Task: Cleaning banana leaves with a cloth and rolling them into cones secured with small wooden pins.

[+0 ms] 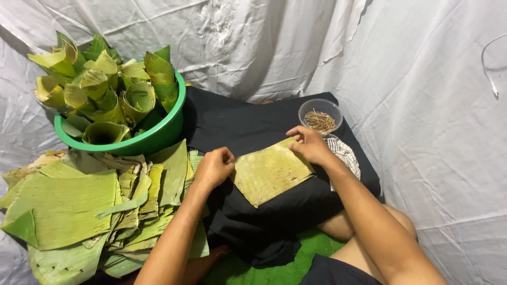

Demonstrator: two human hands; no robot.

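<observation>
Head view: both hands, left (214, 168) and right (309, 145), grip a leaf piece (270, 171).

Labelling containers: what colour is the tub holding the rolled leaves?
Green tub, seen clearest in the head view.

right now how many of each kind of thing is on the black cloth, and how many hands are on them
On the black cloth:
flat leaf piece: 1
clear bowl of thin sticks: 1
green basin of rolled leaves: 1, partly on it
checked cloth: 1
Total: 4 things
Hands on the leaf piece: 2, left hand at its left edge, right hand at its far corner.
</observation>
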